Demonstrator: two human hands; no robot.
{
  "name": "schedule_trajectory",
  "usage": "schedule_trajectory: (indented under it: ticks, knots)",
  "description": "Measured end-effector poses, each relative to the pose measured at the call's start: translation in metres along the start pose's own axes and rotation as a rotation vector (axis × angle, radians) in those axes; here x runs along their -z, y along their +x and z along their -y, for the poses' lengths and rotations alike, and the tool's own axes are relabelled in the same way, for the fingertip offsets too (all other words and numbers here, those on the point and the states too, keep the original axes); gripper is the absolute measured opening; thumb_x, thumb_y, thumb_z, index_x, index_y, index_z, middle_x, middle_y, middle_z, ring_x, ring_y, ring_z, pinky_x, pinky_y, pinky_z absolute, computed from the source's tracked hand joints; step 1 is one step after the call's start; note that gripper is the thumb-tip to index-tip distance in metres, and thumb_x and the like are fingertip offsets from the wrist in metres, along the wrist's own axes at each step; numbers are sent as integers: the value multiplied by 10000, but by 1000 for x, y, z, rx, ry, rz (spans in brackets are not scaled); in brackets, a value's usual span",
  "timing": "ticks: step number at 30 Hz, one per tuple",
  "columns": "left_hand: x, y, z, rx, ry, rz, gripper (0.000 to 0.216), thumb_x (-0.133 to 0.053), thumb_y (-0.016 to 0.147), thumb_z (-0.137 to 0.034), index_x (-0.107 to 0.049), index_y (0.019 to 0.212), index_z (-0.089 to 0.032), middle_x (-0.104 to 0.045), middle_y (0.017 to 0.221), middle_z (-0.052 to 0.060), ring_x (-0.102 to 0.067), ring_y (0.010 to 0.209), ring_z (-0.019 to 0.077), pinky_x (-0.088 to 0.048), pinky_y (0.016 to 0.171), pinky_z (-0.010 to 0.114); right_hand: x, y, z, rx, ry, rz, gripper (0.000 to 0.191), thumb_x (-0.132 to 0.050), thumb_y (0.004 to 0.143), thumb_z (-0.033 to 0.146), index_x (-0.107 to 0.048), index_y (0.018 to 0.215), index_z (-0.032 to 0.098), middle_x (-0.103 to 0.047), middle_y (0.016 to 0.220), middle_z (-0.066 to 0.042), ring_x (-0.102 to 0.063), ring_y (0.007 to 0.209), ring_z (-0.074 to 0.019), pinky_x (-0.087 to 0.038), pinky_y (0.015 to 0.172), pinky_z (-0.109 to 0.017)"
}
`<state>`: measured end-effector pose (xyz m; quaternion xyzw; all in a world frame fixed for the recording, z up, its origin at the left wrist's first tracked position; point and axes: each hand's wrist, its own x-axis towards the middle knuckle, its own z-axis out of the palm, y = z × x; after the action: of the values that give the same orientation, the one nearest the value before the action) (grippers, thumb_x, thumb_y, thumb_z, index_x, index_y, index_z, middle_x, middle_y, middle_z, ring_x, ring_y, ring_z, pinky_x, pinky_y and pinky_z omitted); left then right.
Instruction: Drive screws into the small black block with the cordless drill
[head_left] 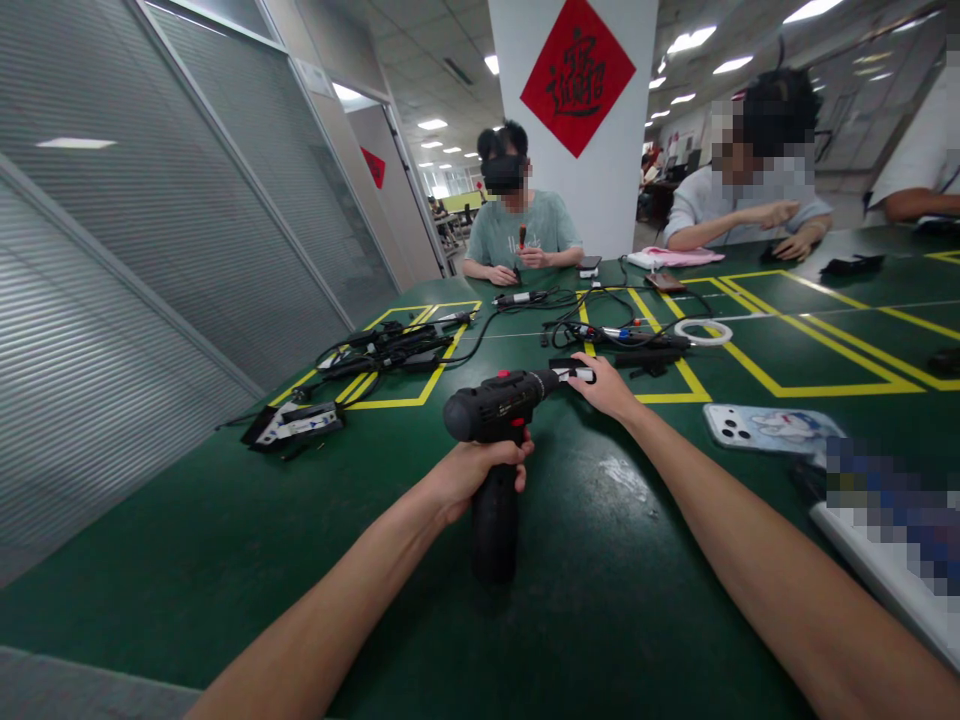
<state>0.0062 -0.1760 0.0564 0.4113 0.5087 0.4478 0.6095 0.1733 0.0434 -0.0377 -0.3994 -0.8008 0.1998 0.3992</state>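
Note:
A black cordless drill point(491, 415) with a red switch on top is held upright above the green table point(225, 530). My left hand point(480, 470) is wrapped round its handle. At the drill's front end, my right hand point(604, 385) pinches a small black and white part at the chuck point(577, 373). Both forearms reach in from the bottom edge.
Black cables and tools point(390, 350) lie left of the drill, more cables point(607, 330) and a white tape ring point(703, 332) behind it. A phone point(757, 425) lies at the right. Other people sit at the far side. Yellow lines mark the table.

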Motion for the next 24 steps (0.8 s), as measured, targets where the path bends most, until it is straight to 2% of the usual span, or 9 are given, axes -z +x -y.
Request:
schedule_trajectory:
  ticks: [3,9,16,24]
  knots:
    - [-1,0,-1,4,-11,-8,276,-572,639,-153,-564,912,-120,-565,872,54,-529,524,90,-422,558,259,0,0,0,-4,0,1,452,-570,758,324,-513,1201,250,-523,1039,-65,-562,923,-205,-421,864,-338]
    - [-1,0,0,-2,-2,-7,266,-585,644,-156,-568,907,-117,-555,797,35,-530,522,96,-424,557,256,0,0,0,-5,-4,2,451,-570,758,330,-514,1198,252,-525,1040,-64,-560,932,-206,-416,873,-341]
    - [-1,0,0,-2,-1,-10,275,-582,645,-147,-577,918,-123,-566,866,49,-535,532,94,-430,563,261,0,0,0,-1,-4,1,459,-572,757,320,-511,1205,247,-527,1040,-66,-563,916,-202,-420,869,-338]
    - [-1,-1,-1,-3,-1,-13,287,-595,633,-158,-581,917,-121,-558,809,33,-531,520,96,-433,567,266,1,0,2,-6,-7,3,444,-571,757,321,-519,1194,255,-524,1007,-59,-569,891,-203,-427,849,-337]
